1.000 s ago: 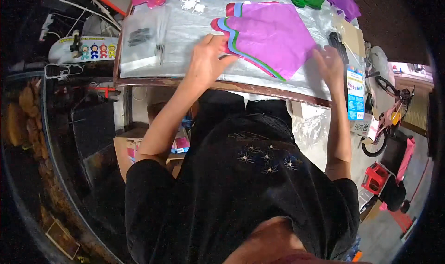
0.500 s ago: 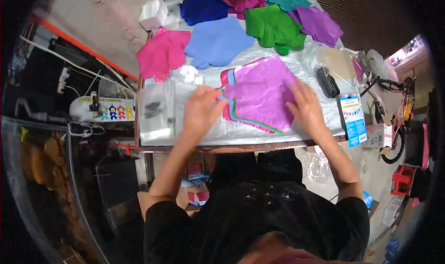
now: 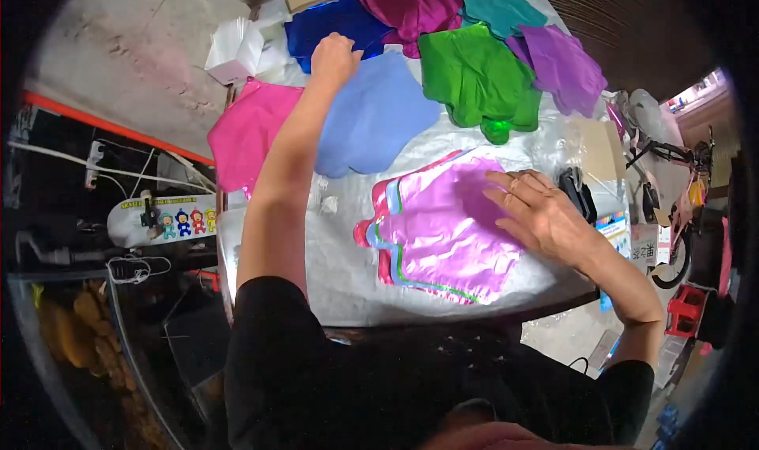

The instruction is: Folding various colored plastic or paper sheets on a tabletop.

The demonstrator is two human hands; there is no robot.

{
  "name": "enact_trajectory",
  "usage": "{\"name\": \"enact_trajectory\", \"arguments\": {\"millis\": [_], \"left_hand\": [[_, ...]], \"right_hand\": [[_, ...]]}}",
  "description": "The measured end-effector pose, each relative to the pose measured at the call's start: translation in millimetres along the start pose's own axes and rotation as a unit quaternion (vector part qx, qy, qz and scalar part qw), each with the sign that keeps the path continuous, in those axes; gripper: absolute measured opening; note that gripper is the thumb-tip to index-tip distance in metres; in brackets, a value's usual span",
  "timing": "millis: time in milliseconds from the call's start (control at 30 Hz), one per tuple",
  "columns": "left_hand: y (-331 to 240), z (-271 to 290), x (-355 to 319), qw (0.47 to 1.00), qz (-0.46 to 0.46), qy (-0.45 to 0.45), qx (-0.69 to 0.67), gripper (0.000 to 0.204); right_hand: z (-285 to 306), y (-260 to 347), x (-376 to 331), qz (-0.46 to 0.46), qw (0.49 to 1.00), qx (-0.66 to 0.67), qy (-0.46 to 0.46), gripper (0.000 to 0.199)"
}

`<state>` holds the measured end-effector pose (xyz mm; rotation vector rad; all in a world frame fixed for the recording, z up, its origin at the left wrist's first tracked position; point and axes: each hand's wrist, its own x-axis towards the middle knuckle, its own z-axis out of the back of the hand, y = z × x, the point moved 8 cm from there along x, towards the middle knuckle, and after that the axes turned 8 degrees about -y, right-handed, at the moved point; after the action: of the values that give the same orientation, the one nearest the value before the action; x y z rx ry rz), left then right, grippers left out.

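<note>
Over on the left, a white skateboard (image 3: 126,227), a row of cartoon figures (image 3: 183,224) lined up across it, with a looped white cord (image 3: 141,274) just below! A red bar (image 3: 118,127) slants under the pale wall (image 3: 142,54). Now right: there's a bicycle (image 3: 702,169), part of it yellow, and lower down, a red stool (image 3: 688,296)!

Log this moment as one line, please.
left hand: at dark blue sheet, grip unclear | right hand: over layered stack, purple uppermost | green sheet: right of light blue sheet
</note>
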<state>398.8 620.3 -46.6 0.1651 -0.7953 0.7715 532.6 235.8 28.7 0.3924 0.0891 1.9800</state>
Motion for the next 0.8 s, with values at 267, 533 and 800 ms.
{"name": "enact_trajectory", "arguments": {"millis": [267,533,800], "left_hand": [[15,-49,10,0.994,0.061,0.089,0.036,0.022],[89,-72,3,0.843,0.366,0.211,-0.334,0.022],[55,-43,35,0.960,0.213,0.128,-0.131,0.012]], "right_hand": [[2,-31,47,0.064,0.997,-0.002,0.035,0.049],[-50,-73,199,0.039,0.980,-0.131,0.143,0.059],[-140,-144,309,0.010,0.976,-0.215,-0.023,0.039]]}}
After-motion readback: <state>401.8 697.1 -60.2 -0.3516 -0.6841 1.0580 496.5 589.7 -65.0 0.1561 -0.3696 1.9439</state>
